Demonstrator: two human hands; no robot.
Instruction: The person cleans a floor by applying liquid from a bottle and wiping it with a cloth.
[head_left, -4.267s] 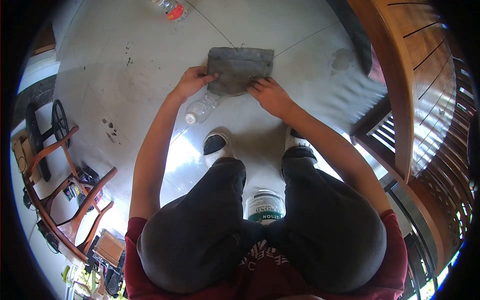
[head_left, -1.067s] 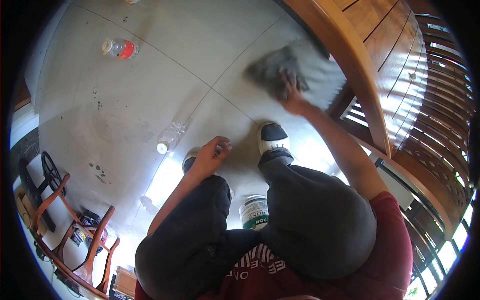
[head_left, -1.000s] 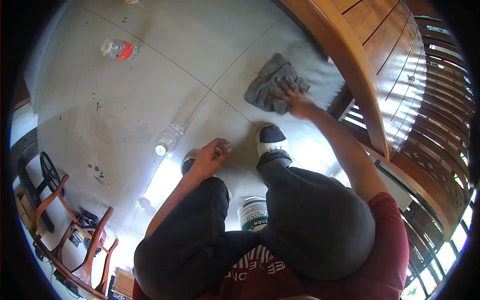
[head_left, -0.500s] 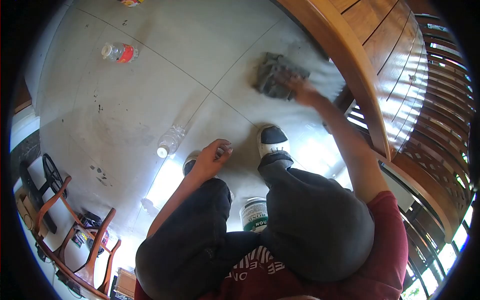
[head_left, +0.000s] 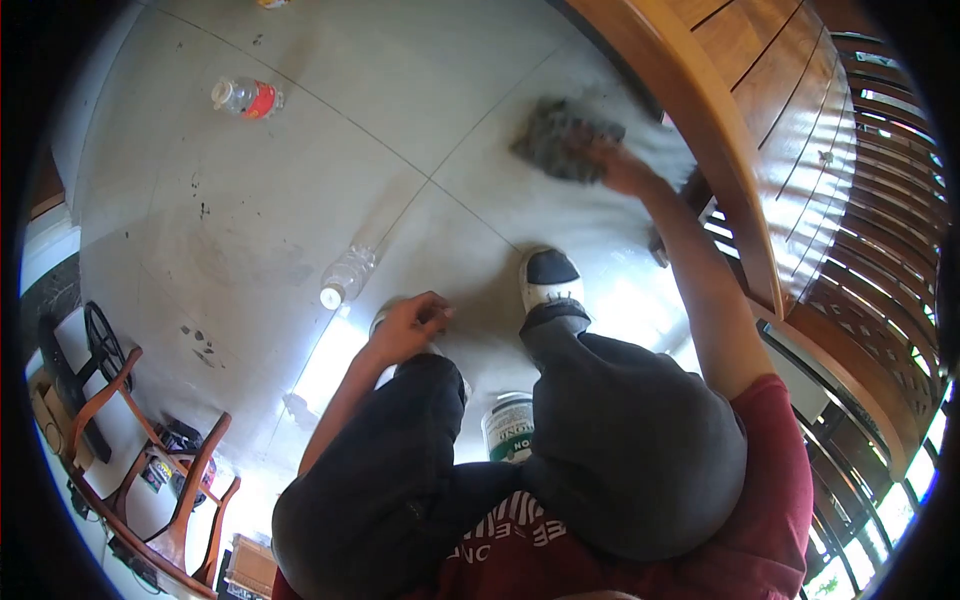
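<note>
My right hand (head_left: 622, 168) is on a dark grey cloth (head_left: 562, 138) on the tiled floor, near the wooden table's curved edge; both are blurred, and the cloth lies bunched under the fingers. Over my shoe and in front of my knee, my left hand (head_left: 412, 326) hangs with curled fingers and nothing visible in it. A clear plastic bottle (head_left: 350, 275) with a white cap lies on the floor just beyond the left hand. Farther off at the upper left lies another clear bottle (head_left: 247, 98) with a red label.
The wooden table (head_left: 700, 90) curves along the right side, beside a slatted bench (head_left: 885, 190). A labelled tub (head_left: 508, 428) stands between my legs. Dark smudges (head_left: 200, 345) mark the floor at left. A wooden chair (head_left: 185, 490) is at the lower left.
The cloth and my right hand have shifted slightly, the hand a little to the right and the cloth slightly up. My left hand has moved slightly left and down.
</note>
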